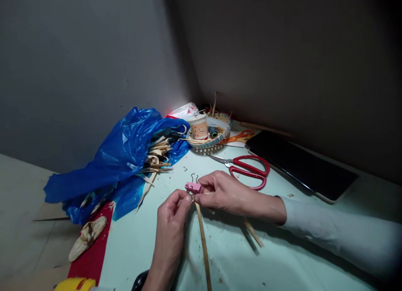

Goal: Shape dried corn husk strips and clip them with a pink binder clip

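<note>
A pink binder clip (193, 187) with a wire handle standing up is between my two hands, above the pale green table (141, 249). My left hand (173, 213) pinches the strip work just below the clip from the left. From the right, my right hand (220, 192) is closed at the clip and the strip beneath it. A long tan strip (203, 243) runs from my fingertips down to the bottom edge. Another strip end (253, 233) sticks out below my right wrist. My fingers hide where the strips meet.
Red-handled scissors (251, 169) lie behind my right hand, with a black tablet (301, 165) farther right. A blue bag (125, 148) of dry strips is at left, beside a woven basket (209, 148) holding a paper cup (199, 127). A yellow object (75, 284) sits lower left.
</note>
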`<control>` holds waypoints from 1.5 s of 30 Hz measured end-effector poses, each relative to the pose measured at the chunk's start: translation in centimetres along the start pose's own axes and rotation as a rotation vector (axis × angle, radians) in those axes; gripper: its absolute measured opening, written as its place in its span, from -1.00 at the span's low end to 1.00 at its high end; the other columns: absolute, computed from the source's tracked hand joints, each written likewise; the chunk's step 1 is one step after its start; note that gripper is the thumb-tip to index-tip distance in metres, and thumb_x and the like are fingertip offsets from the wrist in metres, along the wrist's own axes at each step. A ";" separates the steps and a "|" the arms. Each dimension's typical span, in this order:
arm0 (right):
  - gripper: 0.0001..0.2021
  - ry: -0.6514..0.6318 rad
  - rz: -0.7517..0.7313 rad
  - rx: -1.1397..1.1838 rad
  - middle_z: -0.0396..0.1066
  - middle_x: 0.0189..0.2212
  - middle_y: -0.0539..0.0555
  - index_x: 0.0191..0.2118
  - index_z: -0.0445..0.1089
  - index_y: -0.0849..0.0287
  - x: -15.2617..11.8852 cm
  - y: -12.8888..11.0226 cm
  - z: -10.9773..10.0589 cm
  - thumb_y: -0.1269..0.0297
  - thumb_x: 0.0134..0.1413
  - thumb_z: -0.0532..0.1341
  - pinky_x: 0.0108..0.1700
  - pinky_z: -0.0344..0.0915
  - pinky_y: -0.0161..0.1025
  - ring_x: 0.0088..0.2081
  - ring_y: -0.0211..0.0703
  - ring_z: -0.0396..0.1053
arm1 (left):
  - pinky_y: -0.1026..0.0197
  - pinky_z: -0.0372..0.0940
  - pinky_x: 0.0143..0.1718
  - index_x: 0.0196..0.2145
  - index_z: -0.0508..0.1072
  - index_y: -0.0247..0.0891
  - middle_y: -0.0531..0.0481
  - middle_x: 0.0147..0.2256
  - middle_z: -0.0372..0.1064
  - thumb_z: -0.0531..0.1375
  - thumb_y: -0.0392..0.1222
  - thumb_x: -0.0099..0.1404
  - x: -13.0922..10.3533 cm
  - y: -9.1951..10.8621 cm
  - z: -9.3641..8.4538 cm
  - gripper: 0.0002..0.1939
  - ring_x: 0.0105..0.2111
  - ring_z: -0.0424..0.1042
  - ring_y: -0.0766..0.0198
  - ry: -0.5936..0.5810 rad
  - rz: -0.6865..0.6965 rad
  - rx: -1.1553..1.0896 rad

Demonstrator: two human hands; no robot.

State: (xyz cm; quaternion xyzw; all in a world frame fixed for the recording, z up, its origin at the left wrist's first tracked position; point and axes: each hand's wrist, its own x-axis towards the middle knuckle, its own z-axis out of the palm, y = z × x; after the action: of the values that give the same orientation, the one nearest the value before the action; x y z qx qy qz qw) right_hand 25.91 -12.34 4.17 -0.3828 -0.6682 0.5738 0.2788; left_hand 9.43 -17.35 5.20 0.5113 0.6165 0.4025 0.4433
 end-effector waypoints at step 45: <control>-0.88 -0.041 0.224 -0.235 0.20 -0.65 -0.07 -0.56 0.38 0.24 5.3 0.9 -0.2 0.34 -0.10 0.19 -0.52 0.02 -0.36 -0.55 -0.30 0.13 | 0.38 -0.04 -0.74 -0.37 0.51 -0.44 0.13 -0.71 0.27 0.36 -0.14 -0.14 7.7 -0.1 -1.0 -0.63 -0.77 0.06 0.50 -0.043 -0.052 -0.197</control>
State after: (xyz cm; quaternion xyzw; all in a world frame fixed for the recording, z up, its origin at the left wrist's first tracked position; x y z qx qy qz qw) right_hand 23.37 -7.79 3.02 -0.4734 -0.6892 0.5268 0.1527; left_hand 7.76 -9.79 4.35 0.4573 0.5774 0.4386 0.5149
